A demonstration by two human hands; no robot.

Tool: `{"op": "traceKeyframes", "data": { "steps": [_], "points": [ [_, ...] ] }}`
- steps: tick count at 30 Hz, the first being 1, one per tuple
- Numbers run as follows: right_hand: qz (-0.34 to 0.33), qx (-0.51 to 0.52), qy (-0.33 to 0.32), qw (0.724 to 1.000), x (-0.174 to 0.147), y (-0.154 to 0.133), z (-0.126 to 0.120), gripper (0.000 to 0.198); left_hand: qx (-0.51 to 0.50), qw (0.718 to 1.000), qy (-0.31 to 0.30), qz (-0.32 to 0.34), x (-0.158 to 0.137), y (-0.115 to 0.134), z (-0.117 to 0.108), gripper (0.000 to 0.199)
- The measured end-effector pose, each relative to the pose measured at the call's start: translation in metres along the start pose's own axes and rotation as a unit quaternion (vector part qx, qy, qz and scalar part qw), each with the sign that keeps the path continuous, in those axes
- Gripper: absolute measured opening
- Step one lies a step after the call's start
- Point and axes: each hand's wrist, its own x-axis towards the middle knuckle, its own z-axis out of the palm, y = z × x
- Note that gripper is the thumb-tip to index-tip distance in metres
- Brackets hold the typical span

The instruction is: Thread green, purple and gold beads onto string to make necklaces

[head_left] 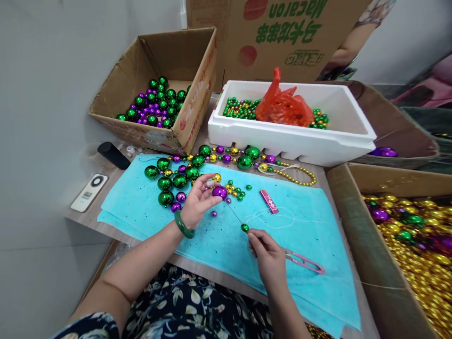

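Observation:
My left hand (pixel 200 197), with a green bangle (pixel 184 225) at its wrist, is closed on a large shiny purple bead (pixel 220 192). A thin needle (pixel 234 212) runs from that bead down to a small green bead (pixel 245 227). My right hand (pixel 267 252) pinches the needle's lower end at the green bead. White thread (pixel 271 217) loops over the blue cloth (pixel 219 245) nearby. Loose small green and gold beads (pixel 236 189) lie beyond my left hand, with larger green beads (pixel 165 183) and purple ones to its left. Beside my right hand is a pink-handled cutting tool (pixel 307 262).
A strung bead garland (pixel 252 152) crosses the table's back. Behind stand a cardboard box (pixel 197 94) and a white foam box (pixel 282 136) holding beads and a red bag (pixel 282 106). Another box (pixel 374 245) of gold beads is right. A phone (pixel 89 192) lies left. Another person's arm (pixel 353 42) shows behind.

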Motion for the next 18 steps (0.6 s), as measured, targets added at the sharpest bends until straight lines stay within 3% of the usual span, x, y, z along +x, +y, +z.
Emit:
{"op": "traceKeyframes", "data": {
  "steps": [3,8,18],
  "points": [
    [0.021,0.027,-0.009,0.999,0.002,0.004,-0.004,0.023,0.015,0.999,-0.039,0.02,0.0,-0.001,0.0,0.058],
    [0.07,0.097,-0.042,0.992,0.005,0.016,-0.004,0.029,0.005,0.998,-0.061,-0.002,-0.001,0.0,0.007,0.059],
    [0.074,0.127,-0.051,0.988,0.011,0.023,-0.013,0.024,0.034,0.991,-0.128,-0.002,-0.001,-0.001,0.012,0.06]
  ]
}}
